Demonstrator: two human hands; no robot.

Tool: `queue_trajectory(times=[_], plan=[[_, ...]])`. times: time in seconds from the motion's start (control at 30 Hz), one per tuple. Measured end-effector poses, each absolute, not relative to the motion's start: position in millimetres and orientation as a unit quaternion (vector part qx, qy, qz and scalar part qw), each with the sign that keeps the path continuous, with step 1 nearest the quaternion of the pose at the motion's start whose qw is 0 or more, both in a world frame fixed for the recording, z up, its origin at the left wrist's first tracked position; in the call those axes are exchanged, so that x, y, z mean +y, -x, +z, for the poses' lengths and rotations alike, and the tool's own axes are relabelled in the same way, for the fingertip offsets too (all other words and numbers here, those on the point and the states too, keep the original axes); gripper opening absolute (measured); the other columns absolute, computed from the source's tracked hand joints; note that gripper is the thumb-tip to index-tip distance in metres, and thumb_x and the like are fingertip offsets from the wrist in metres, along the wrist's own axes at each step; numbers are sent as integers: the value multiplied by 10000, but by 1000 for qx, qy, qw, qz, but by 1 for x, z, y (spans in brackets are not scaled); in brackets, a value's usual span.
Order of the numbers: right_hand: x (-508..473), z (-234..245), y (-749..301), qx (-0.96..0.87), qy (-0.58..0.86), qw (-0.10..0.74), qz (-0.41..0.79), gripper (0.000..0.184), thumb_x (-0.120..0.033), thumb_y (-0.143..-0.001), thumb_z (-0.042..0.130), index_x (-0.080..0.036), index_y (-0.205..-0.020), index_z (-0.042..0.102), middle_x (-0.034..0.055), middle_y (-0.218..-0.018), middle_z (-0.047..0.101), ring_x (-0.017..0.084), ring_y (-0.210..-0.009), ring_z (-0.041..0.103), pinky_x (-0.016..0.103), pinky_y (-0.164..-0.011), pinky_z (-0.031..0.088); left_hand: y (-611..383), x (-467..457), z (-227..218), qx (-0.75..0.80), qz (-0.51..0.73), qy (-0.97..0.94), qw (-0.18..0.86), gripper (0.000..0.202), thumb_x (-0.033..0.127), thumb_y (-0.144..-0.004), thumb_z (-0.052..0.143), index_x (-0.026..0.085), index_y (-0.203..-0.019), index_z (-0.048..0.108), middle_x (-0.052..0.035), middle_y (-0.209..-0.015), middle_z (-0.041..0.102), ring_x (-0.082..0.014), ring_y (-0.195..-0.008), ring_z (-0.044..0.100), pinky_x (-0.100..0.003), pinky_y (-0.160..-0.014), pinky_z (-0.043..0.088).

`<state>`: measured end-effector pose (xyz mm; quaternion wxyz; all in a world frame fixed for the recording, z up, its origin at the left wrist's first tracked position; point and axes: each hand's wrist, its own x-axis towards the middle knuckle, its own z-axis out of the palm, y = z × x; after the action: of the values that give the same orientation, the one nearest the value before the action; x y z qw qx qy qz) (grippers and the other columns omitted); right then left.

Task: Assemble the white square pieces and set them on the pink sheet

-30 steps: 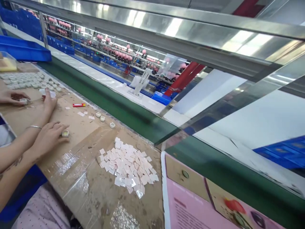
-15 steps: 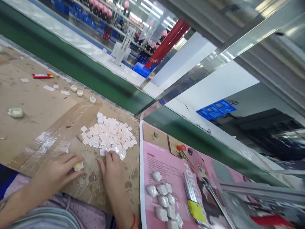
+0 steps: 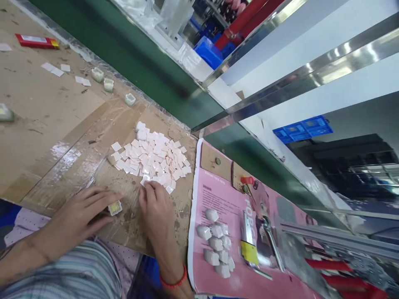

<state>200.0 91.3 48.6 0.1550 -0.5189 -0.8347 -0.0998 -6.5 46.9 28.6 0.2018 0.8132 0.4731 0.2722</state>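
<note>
My left hand (image 3: 79,216) lies flat on the taped cardboard, its fingertips pinching a small square white plastic cup with yellow filling (image 3: 115,207). Just right, my right hand (image 3: 157,211) touches the near edge of a spread heap of pale pink square paper pieces (image 3: 152,157).

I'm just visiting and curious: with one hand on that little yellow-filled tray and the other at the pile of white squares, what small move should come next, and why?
Probably pinching one square off the near edge of the pile of white squares: the right hand has its fingertips there, while the left hand rests by the small tray, which looks uncovered.
</note>
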Motion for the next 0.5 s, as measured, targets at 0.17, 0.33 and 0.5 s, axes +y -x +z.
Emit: queue_trajectory(times=[0.17,0.33,0.5], plan=[[105,49,-199,-833,528,136,-93,307,-250,-1000,391,-91,-1035,652,147,-961,678,225,-846,649,320,-666,565,5,53,29,480,313,-785,235,264,376,-998,458,271,-1229,531,24,-1077,671,-160,-1026,602,-264,-912,474],[88,52,-206,-843,503,168,-96,292,-131,-992,371,-107,-1077,649,119,-970,710,212,-879,669,321,-730,567,4,53,30,482,316,-777,254,271,337,-995,447,263,-1235,547,9,-1011,666,-157,-987,612,-242,-840,499],[40,52,-202,-793,524,310,-23,282,-103,-952,516,-124,-1219,602,78,-936,736,154,-824,700,236,-705,558,-6,46,33,477,320,-793,204,248,316,-991,487,224,-1212,549,3,-1034,665,-164,-1013,592,-269,-907,466]])
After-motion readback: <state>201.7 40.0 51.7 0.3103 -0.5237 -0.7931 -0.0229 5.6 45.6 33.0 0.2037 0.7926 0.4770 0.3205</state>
